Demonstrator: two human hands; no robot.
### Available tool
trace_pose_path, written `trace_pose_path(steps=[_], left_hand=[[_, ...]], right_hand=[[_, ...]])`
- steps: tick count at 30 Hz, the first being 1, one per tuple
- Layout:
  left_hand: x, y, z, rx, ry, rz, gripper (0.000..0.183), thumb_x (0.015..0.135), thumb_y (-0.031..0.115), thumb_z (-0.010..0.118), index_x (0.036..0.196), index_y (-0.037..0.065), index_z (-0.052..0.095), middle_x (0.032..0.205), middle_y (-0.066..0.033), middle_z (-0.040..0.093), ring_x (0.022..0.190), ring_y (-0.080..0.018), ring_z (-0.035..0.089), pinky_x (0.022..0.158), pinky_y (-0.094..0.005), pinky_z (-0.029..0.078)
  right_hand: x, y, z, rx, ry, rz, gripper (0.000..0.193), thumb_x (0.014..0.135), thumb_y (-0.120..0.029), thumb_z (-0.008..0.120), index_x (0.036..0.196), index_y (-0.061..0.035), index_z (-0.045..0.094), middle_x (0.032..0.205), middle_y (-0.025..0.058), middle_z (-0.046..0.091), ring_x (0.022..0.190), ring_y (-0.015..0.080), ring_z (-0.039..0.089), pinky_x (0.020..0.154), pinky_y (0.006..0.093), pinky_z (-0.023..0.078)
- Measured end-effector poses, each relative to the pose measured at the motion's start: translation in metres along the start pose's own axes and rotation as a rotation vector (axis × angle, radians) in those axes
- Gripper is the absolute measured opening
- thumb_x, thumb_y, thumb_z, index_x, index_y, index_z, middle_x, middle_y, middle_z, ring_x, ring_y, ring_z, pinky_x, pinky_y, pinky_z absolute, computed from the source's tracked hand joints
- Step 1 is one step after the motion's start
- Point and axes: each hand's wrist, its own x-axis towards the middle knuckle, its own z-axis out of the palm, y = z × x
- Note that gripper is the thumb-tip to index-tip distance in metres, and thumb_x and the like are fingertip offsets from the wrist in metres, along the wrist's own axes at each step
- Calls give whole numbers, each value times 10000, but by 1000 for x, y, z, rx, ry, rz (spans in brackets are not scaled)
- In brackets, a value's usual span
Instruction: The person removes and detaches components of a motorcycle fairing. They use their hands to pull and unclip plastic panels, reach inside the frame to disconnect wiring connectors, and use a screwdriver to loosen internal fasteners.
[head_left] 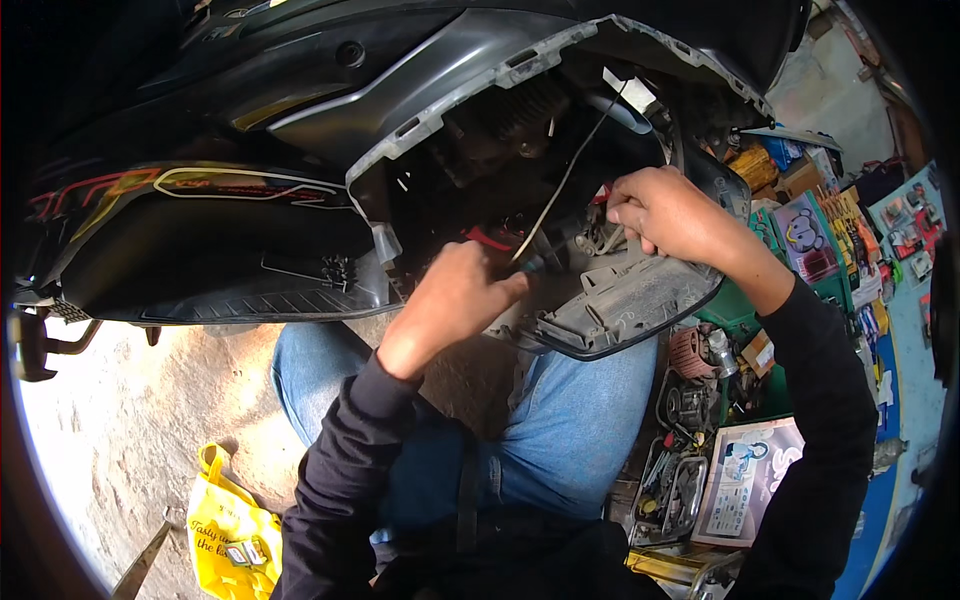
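Observation:
A dark scooter (330,130) fills the upper part of the view, with an uncovered opening in its body panel. My left hand (455,300) is closed at the lower edge of this opening. A thin pale cable (560,185) runs down to its fingertips, beside a red part (487,238); what the fingers grip is partly hidden. My right hand (670,215) is at the opening's right side with its fingers curled together. Whatever it may hold does not show. Below it lies a dusty black plastic panel (630,300), above my right knee.
On the scooter's footboard lie several screws (340,272) and a thin bent rod. A yellow bag (235,530) rests on the floor at the lower left. To the right are metal trays of parts (685,495), a printed box (745,480) and green bins (775,395) with tools.

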Motion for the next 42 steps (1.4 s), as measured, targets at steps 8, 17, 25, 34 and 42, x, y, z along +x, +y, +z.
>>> trace_pose_path(steps=[8, 17, 25, 34, 42], left_hand=[[13, 9, 15, 148, -173, -46, 279, 789, 190, 649, 889, -70, 650, 719, -287, 582, 698, -431, 591, 635, -432, 460], [8, 15, 19, 181, -131, 19, 294, 783, 199, 652, 879, -79, 648, 712, -285, 587, 689, -433, 591, 636, -448, 465], [7, 15, 19, 180, -126, 32, 306, 776, 208, 661, 857, -87, 648, 697, -280, 588, 689, -435, 594, 635, -445, 473], [6, 17, 21, 220, -109, 20, 312, 771, 232, 676, 843, -71, 659, 701, -281, 589, 690, -431, 605, 635, -456, 479], [1, 12, 45, 528, 219, 356, 237, 773, 248, 688, 847, 23, 676, 697, -197, 633, 698, -358, 634, 643, -418, 515]], right_hand=[[-3, 2, 6, -2, 85, -25, 175, 879, -100, 550, 898, 58, 623, 639, 104, 584, 487, 157, 555, 506, 303, 458], [-5, -2, 3, -67, 107, -98, 164, 842, -82, 581, 867, 74, 628, 678, 183, 608, 540, 235, 598, 556, 344, 465], [-3, 6, 6, -102, 153, -138, 169, 821, -83, 594, 853, 79, 633, 766, 213, 639, 699, 330, 641, 663, 361, 492], [-5, 6, 6, -100, 161, -118, 173, 804, -93, 604, 838, 74, 633, 793, 214, 642, 717, 337, 645, 675, 373, 497], [-24, 10, -5, -758, 391, -351, 197, 748, -167, 682, 837, 5, 645, 806, 165, 650, 864, 348, 627, 771, 433, 484]])
